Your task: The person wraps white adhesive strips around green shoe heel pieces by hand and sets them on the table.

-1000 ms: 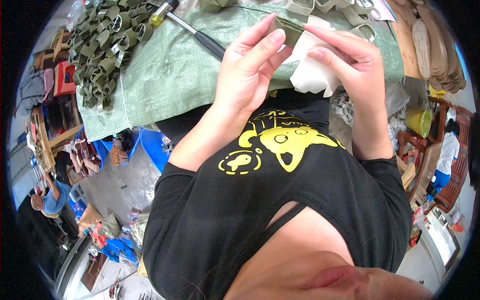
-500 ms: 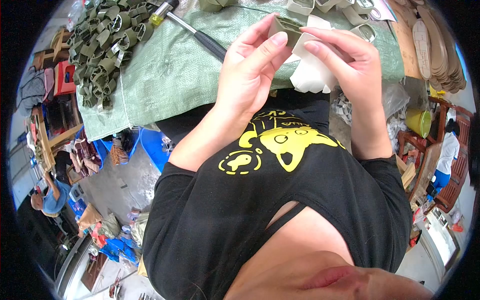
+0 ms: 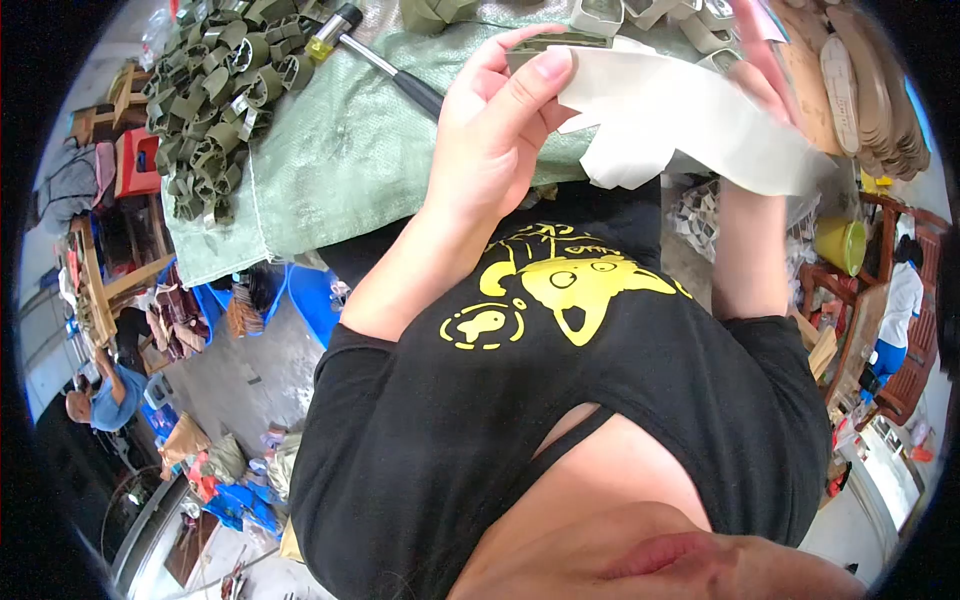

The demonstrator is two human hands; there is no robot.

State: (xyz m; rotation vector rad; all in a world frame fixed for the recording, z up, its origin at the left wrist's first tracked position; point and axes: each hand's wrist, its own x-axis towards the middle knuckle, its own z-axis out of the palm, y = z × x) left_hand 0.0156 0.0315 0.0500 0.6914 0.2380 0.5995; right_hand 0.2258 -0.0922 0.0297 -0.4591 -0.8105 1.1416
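My left hand (image 3: 500,125) is closed, thumb on top, around an olive-green strap-like piece (image 3: 578,41) and one end of a white strip (image 3: 690,95). The strip curves away to the right, and its far end is blurred. My right hand (image 3: 760,85) is behind the strip, smeared by motion and partly hidden; whether its fingers hold anything cannot be made out. Under the strip, more white material (image 3: 628,150) hangs at the edge of the green woven sheet (image 3: 330,150). A hammer (image 3: 385,65) with a black grip lies left of my left hand.
A heap of olive-green loops (image 3: 215,110) covers the sheet's left side. Pale loops (image 3: 598,14) lie at the back right, beside stacked tan insoles (image 3: 870,85). A yellow-green bucket (image 3: 840,245) stands at right. Two people (image 3: 117,398) are in the background, one each side.
My right hand has left its place close to my left hand and moved right and up. The white strip now stretches out to the right. My left hand keeps its hold.
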